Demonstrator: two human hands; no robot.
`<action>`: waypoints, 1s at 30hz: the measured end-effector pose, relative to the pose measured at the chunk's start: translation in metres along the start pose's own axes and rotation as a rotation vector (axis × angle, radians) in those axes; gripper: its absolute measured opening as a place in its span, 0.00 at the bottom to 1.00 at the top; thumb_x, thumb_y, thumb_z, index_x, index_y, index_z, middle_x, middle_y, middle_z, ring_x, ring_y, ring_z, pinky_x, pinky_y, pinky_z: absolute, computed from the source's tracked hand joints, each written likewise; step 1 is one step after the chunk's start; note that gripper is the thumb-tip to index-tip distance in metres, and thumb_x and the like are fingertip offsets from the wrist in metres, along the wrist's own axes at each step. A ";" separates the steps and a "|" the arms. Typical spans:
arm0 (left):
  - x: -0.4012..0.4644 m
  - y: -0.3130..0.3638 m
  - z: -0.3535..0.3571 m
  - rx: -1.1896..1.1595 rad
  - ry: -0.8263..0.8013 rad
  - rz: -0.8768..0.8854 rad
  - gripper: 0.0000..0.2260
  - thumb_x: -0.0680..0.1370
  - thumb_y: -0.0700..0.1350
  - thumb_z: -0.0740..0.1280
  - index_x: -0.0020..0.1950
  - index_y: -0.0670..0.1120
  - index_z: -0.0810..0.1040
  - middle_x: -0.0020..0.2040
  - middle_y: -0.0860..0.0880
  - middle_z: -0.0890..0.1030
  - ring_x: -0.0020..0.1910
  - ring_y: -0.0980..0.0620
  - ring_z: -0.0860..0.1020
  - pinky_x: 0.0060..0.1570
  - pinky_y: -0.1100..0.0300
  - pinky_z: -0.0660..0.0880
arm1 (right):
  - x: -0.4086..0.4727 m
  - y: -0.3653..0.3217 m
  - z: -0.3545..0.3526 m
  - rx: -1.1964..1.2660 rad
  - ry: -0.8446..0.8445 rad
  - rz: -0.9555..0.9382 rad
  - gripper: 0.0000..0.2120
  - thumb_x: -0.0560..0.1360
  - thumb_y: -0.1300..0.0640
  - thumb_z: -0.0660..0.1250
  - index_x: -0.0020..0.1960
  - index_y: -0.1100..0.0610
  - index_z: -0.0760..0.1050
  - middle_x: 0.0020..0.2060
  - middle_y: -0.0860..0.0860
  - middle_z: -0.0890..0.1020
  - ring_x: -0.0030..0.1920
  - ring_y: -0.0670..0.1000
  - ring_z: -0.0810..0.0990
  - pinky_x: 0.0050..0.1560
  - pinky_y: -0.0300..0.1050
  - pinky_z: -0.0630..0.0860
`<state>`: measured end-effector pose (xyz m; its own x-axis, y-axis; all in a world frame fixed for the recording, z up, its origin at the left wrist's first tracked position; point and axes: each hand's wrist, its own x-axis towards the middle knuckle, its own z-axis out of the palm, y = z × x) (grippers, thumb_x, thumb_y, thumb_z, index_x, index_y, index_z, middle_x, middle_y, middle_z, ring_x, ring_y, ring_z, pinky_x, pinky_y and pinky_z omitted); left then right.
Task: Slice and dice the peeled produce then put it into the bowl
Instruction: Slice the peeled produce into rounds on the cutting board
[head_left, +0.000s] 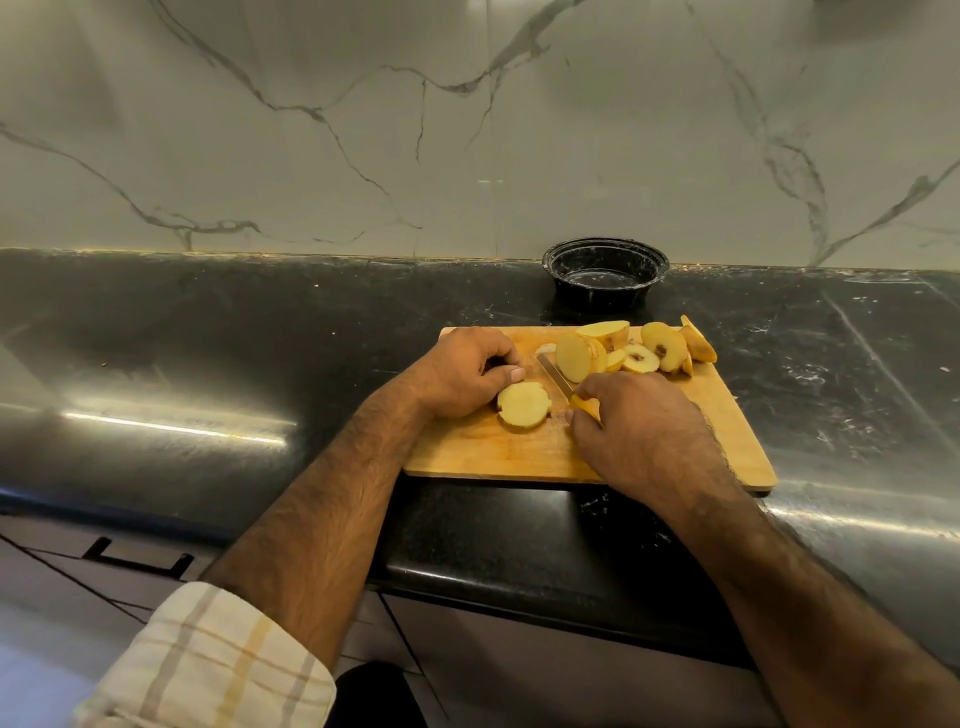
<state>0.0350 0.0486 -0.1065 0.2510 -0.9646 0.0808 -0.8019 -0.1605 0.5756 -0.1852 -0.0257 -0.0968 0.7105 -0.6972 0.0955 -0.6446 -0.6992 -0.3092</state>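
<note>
- Wooden cutting board (483, 457) lies flat on the dark stone counter (208, 332), and everything else sits around it.
- On the near left part of the board lies a round slice (523, 406) of the peeled produce, pale yellow, with its cut face up.
- The left hand (460, 376) sits just behind that slice, with its fingers curled in. The thumb touches the top edge of the slice and holds it down.
- The right hand (631, 426) is on the middle of the board, to the right of the slice. Its fingers wrap tight around the yellow handle of a knife (566, 389).
- The thin blade of the knife points away from the person, toward the far side of the board. It lies low over the wood, between the round slice and the big pile.
- On the far right part of the board is a pile of cut pieces (644, 345). Some are thick rounds and some are wedges. Two show a brown core in the middle.
- One wedge at the far right corner hangs a bit over the edge of the board.
- A black bowl (605, 273) stands on the counter just behind the board, close to the wall. No produce shows inside it.
- Behind the board and the bowl rises a white marble wall (363, 130) with grey lines.
- Near the person, to the left of the board, a checked sleeve (218, 665) is rolled up on the left arm.
</note>
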 end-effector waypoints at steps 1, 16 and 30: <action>0.001 -0.001 -0.001 0.005 -0.019 -0.007 0.04 0.84 0.46 0.68 0.53 0.55 0.81 0.52 0.56 0.82 0.53 0.58 0.79 0.54 0.59 0.75 | 0.000 0.000 0.000 -0.002 -0.003 0.001 0.19 0.82 0.42 0.63 0.71 0.45 0.75 0.41 0.42 0.75 0.42 0.43 0.75 0.39 0.43 0.72; 0.027 0.017 -0.025 0.314 -0.180 0.043 0.06 0.81 0.49 0.72 0.56 0.50 0.86 0.52 0.55 0.81 0.52 0.56 0.80 0.51 0.60 0.78 | -0.001 0.000 -0.002 0.001 0.001 -0.009 0.17 0.82 0.43 0.63 0.69 0.45 0.76 0.42 0.44 0.77 0.44 0.45 0.77 0.40 0.44 0.74; 0.021 0.023 -0.028 0.353 -0.290 0.076 0.05 0.84 0.47 0.68 0.58 0.50 0.82 0.54 0.53 0.80 0.53 0.56 0.78 0.55 0.57 0.75 | -0.002 -0.001 -0.003 -0.002 0.000 -0.008 0.19 0.82 0.42 0.63 0.71 0.45 0.74 0.46 0.45 0.78 0.48 0.47 0.77 0.43 0.45 0.74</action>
<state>0.0368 0.0305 -0.0685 0.0626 -0.9871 -0.1476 -0.9604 -0.0998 0.2602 -0.1864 -0.0242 -0.0937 0.7154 -0.6919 0.0976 -0.6396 -0.7047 -0.3070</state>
